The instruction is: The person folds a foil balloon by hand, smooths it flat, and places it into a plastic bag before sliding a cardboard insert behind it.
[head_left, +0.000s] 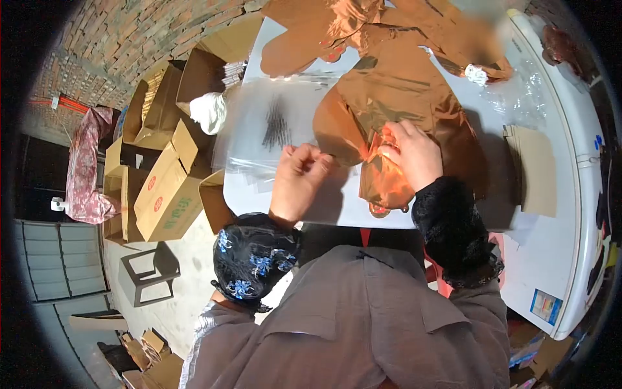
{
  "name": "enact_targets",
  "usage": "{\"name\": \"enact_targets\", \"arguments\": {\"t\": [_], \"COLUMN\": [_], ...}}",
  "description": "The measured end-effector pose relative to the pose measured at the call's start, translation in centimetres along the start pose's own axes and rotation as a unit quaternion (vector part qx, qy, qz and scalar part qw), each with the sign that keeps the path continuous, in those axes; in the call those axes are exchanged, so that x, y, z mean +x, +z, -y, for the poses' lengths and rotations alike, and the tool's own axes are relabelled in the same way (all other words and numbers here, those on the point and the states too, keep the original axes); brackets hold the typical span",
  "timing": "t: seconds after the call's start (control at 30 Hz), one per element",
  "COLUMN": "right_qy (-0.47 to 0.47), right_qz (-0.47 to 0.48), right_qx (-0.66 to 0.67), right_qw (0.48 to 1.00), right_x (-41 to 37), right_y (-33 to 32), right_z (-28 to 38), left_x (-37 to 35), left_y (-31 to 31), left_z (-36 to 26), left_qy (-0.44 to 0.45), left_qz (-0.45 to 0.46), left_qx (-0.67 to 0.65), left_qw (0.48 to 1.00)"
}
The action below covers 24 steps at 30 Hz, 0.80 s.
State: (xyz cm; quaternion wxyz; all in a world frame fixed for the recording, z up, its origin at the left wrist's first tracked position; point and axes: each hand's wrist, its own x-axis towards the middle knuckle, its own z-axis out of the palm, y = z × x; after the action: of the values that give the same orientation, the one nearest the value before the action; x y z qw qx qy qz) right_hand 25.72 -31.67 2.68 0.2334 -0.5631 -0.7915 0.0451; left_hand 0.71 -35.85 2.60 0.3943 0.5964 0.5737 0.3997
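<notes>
My right hand [414, 152] is closed on a crumpled fold of a shiny copper-coloured foil balloon [408, 84], which lies flat and uninflated across the white table. A folded part of it hangs near the table's front edge, with a small red-and-gold patch at its bottom. Just left of that fold, my left hand [299, 178] is raised with thumb and fingers pinched together. Something small and dark shows at its fingertips, too small to name. Beneath and beyond the left hand lies a pile of clear plastic bags [249, 133].
More copper foil [288, 48] covers the far side of the table. Flat cardboard pieces [534, 172] and crumpled clear plastic [521, 94] lie at the right, beside a white appliance [567, 259]. Open cardboard boxes [170, 194] and a grey stool [150, 275] stand on the left.
</notes>
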Motion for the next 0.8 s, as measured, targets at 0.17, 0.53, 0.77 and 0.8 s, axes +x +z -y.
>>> {"name": "enact_targets", "arguments": {"t": [0.17, 0.53, 0.77, 0.8], "right_qy": [0.005, 0.031, 0.009, 0.001], "right_qz": [0.006, -0.010, 0.004, 0.000], "right_qx": [-0.006, -0.011, 0.001, -0.003], "right_qw": [1.000, 0.999, 1.000, 1.000], "right_x": [-0.1, -0.3, -0.4, -0.4], "right_y": [0.0, 1.0, 0.4, 0.3], "right_z": [0.0, -0.5, -0.2, -0.2], "left_x": [1.1, 4.7, 6.2, 6.3], "left_y": [2.5, 5.7, 3.7, 3.6], "left_z": [-4.2, -2.9, -3.8, -3.9], "left_qy": [0.133, 0.164, 0.101, 0.094], "left_qz": [0.129, 0.307, 0.398, 0.399], "left_qx": [-0.059, -0.039, -0.107, -0.112], "left_qw": [0.981, 0.937, 0.906, 0.905]}}
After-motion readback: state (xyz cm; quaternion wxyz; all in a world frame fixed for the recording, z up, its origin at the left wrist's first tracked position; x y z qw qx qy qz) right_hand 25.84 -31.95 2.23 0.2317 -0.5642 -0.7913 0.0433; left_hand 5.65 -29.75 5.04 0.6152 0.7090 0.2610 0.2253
